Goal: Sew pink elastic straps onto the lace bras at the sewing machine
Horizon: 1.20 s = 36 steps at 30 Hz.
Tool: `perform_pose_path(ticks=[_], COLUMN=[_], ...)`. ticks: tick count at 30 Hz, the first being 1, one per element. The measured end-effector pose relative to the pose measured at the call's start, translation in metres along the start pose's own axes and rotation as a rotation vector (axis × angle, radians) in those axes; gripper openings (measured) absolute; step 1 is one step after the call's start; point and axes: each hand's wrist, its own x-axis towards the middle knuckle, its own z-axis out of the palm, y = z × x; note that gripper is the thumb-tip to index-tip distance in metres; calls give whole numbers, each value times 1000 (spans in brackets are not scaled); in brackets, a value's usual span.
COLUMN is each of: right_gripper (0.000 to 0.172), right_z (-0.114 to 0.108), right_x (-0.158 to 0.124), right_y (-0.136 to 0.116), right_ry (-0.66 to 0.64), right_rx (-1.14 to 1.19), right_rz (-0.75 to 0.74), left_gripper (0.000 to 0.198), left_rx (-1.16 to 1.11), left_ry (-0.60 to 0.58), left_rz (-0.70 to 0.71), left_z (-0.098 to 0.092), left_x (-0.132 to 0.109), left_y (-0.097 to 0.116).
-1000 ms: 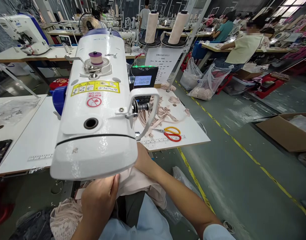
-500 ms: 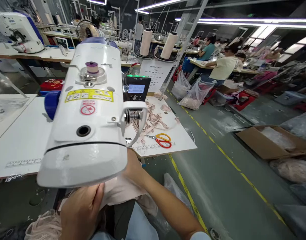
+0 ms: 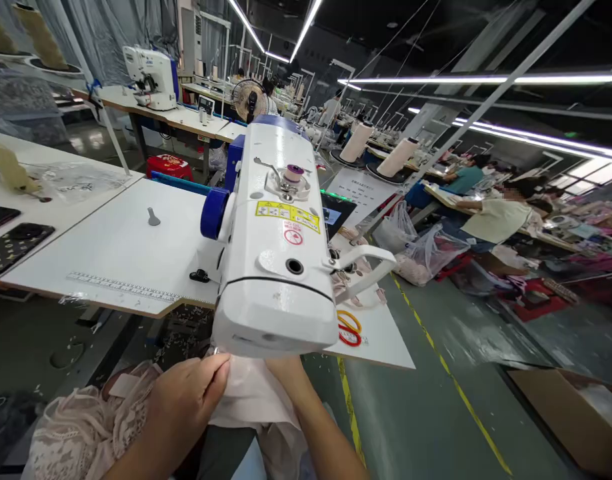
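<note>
A white sewing machine (image 3: 276, 267) stands in the middle of the view. Below its head hangs pale pink fabric (image 3: 251, 393), draped toward the lap. My left hand (image 3: 191, 393) pinches the fabric's left edge, thumb against curled fingers, just below the machine head. On the fabric's right side lies my right hand (image 3: 286, 373); its fingers are hidden beneath the machine. A heap of pale pink lace fabric (image 3: 81, 427) rests beside my left forearm.
Scissors with orange and red handles (image 3: 349, 328) lie right of the machine on the white table (image 3: 106, 247). Two phones, one patterned (image 3: 19, 247), lie at the left. A cardboard box (image 3: 566, 413) is on the floor at right. Other people sit farther back.
The view has turned left and tilted, so the machine appears farther right and more of the left table shows. My left hand sits higher against the machine head, still pinching the fabric.
</note>
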Motion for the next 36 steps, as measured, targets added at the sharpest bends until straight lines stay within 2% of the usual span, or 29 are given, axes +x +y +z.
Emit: perform_pose_path(ticks=[6, 10, 12, 18, 22, 26, 29, 32, 34, 36], right_gripper=[16, 9, 11, 8, 6, 15, 23, 32, 33, 28], right_z=[-1, -2, -3, -6, -3, 5, 16, 27, 32, 32], right_x=[-2, -5, -7, -12, -13, -22, -41, -70, -92, -112], right_y=[7, 6, 5, 6, 8, 2, -4, -6, -6, -7], right_ry=[27, 36, 48, 88, 126, 150, 158, 112, 127, 196], right_rx=[50, 38, 39, 60, 101, 405, 736, 1058, 1166, 1088], right_rz=[78, 105, 118, 161, 214, 312, 506, 667, 683, 591], left_gripper=[22, 19, 18, 16, 16, 19, 22, 20, 19, 16], left_rx=[-31, -48, -70, -112, -113, -92, -105, -181, -207, -190], left_ry=[70, 33, 16, 47, 22, -4, -26, -107, -184, -243], left_rz=[46, 33, 18, 22, -5, -21, 10, 95, 167, 203], left_z=[6, 7, 6, 7, 8, 4, -3, -13, -19, -21], left_x=[-1, -1, 0, -2, -7, -5, 1, 3, 0, -9], left_y=[3, 7, 9, 10, 6, 2, 1, -1, -1, 3])
